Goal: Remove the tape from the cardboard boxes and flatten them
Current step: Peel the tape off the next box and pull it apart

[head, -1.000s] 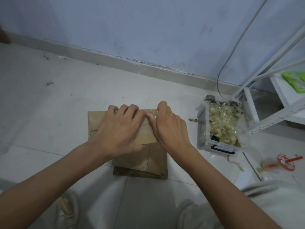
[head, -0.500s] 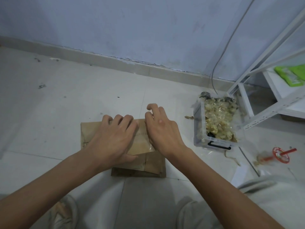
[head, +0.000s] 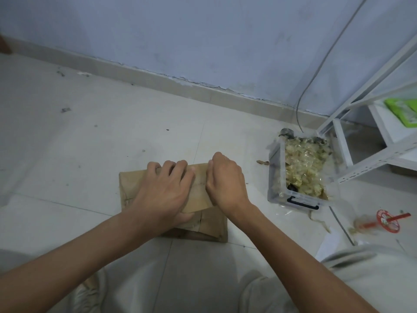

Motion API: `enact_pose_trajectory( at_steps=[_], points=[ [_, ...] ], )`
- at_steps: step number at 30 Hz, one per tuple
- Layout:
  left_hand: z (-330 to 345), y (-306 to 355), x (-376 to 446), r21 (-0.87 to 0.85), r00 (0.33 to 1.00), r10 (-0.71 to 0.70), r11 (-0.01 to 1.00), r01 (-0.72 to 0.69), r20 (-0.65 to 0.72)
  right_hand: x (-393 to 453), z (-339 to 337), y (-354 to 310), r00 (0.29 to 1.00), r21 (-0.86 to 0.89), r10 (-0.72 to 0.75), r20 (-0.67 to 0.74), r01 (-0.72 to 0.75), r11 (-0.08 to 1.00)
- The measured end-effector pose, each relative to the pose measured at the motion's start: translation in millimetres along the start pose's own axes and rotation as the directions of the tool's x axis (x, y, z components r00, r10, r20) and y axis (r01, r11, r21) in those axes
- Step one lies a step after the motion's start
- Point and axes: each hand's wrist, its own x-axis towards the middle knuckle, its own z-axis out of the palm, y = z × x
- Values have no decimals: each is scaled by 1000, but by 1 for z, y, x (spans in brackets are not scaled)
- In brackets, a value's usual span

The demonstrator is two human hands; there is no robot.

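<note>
A flattened brown cardboard box [head: 129, 188] lies on the white tiled floor in front of me, with a folded flap on top. My left hand [head: 165, 190] lies flat across that flap, its fingers over the far edge and its thumb at the near edge. Right beside it, my right hand [head: 225, 181] is curled over the far right part of the flap, knuckles up and fingertips tucked under. Both hands touch the box and nearly touch each other. The right hand hides whether any tape is pinched in it.
A clear plastic bin [head: 274, 177] with a black handle, full of crumpled tape scraps [head: 302, 168], stands to the right. Behind it are a white metal shelf [head: 370, 154] and a cable [head: 316, 71] on the wall. A red-and-white disc on a stick [head: 388, 220] lies by my knee [head: 361, 279].
My right hand has curled its fingers tighter and drawn in over the flap's far right edge. My left hand keeps pressing on the same spot.
</note>
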Motion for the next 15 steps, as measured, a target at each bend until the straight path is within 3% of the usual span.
enact_pose_trajectory(
  at_steps=[3, 11, 13, 15],
  points=[
    [-2, 1, -1, -42, 996, -49, 998, 46, -69, 5, -2, 4, 997, 164, -33, -75, 45, 985],
    [-6, -5, 1, 4, 979, -47, 999, 49, -201, 2, -12, 9, 998, 481, -48, -39, 61, 874],
    [-4, -3, 0, -49, 987, -23, 999, 16, -160, 2, -10, 13, 996, 490, -57, -73, 86, 868],
    [-7, -4, 1, -208, 991, -66, 977, 41, -114, 0, -9, 17, 988, 395, -98, -116, 137, 909]
  ],
)
